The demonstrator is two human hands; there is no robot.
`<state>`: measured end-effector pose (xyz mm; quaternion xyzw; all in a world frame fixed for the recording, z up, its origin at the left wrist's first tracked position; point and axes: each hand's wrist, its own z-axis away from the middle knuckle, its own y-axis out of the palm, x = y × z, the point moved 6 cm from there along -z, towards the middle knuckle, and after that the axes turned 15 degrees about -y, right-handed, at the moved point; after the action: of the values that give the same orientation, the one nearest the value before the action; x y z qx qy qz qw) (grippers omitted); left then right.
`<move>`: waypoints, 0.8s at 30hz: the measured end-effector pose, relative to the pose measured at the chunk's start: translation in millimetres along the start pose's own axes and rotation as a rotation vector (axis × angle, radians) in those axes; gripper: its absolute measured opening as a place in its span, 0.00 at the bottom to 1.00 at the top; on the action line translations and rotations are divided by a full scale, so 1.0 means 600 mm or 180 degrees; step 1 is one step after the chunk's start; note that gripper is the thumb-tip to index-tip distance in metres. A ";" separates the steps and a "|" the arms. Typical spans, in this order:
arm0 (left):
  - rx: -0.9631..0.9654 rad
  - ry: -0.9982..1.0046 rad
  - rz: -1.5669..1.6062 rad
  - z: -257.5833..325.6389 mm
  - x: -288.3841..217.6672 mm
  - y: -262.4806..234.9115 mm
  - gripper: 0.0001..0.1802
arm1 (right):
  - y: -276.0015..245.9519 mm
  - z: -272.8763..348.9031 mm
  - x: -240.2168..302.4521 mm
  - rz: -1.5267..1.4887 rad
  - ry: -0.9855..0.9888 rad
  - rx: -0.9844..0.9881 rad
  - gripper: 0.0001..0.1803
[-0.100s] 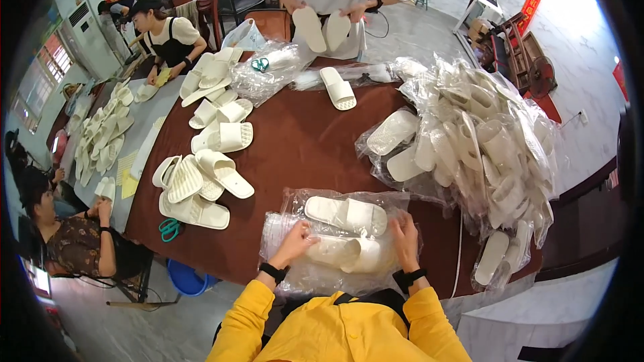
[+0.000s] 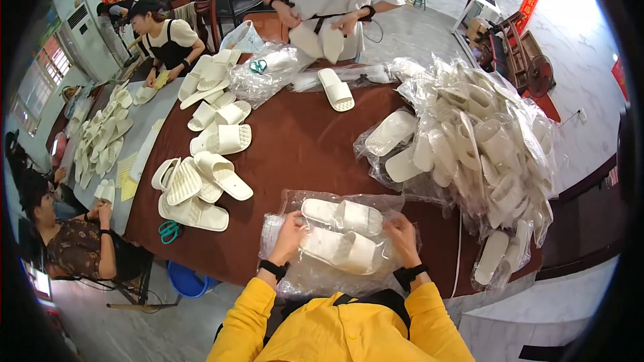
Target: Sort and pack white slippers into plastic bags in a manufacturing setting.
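Observation:
Two off-white slippers lie side by side before me at the table's near edge, an upper slipper (image 2: 320, 211) and a lower slipper (image 2: 323, 245). Clear plastic bags (image 2: 302, 281) lie under and around them; I cannot tell how far each slipper is inside one. My left hand (image 2: 288, 236), fingers closed, grips the plastic at the left end of the slippers. At their right end my right hand (image 2: 402, 236) pinches the plastic between thumb and fingers. Its fingertips are close to the upper slipper's strap.
A tall heap of bagged slippers (image 2: 469, 141) stands to the right. Loose slippers (image 2: 225, 138) and green scissors (image 2: 169, 230) lie to the left. Across the brown table (image 2: 302, 154), a co-worker in white holds two slippers (image 2: 331, 43). Two people sit at left.
My left hand has shifted slightly up and left, my right hand slightly down. The slippers have shifted a little, and the lower one shows more plainly. The co-worker's slippers have tilted.

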<state>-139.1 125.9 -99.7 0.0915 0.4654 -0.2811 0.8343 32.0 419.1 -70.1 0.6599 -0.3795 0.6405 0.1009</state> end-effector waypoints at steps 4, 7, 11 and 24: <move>-0.0758 0.0246 0.0148 -0.062 0.033 -0.052 0.28 | 0.040 -0.017 0.008 0.0341 0.0331 0.0987 0.23; -0.0771 -0.0040 -0.0470 -0.089 0.012 -0.036 0.23 | 0.043 -0.014 -0.015 0.0608 0.0193 0.1070 0.22; -0.0517 0.0145 0.0154 -0.085 -0.016 -0.041 0.20 | 0.054 -0.004 0.024 0.1365 0.0036 0.1142 0.20; -0.0403 -0.0348 0.2538 0.111 -0.013 -0.204 0.20 | -0.107 0.036 0.207 -0.1031 0.0134 -0.0193 0.14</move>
<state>-161.6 0.5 -43.2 0.1982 0.3648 0.0892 0.9054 75.7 403.8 63.7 0.6955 -0.2851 0.6178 0.2307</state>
